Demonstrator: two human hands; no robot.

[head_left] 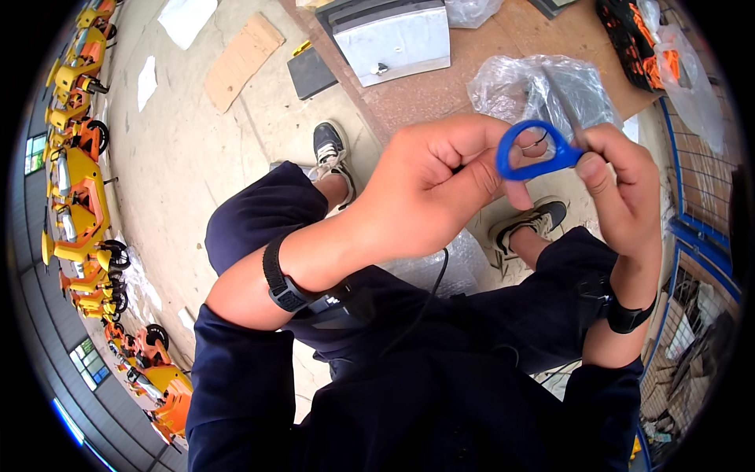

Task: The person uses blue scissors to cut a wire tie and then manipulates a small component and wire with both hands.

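Note:
Both my hands are raised over my lap around a blue-handled tool that looks like scissors [536,168], with a blurred grey blade pointing up. My left hand [448,173] is closed at the blue loop; a small thin dark loop shows by its fingers, too small to name. My right hand [617,181] pinches the tool where the handle meets the blade. Behind the blade, clear plastic wrap [503,82] covers a dark object on a brown board surface [487,39].
A silver-grey metal box [389,47] and orange-black items [621,35] sit on the board. Cardboard [240,63] and a dark slab [311,75] lie on the floor. Yellow and orange scooters [79,204] line the left; blue wire cages [696,197] stand at the right.

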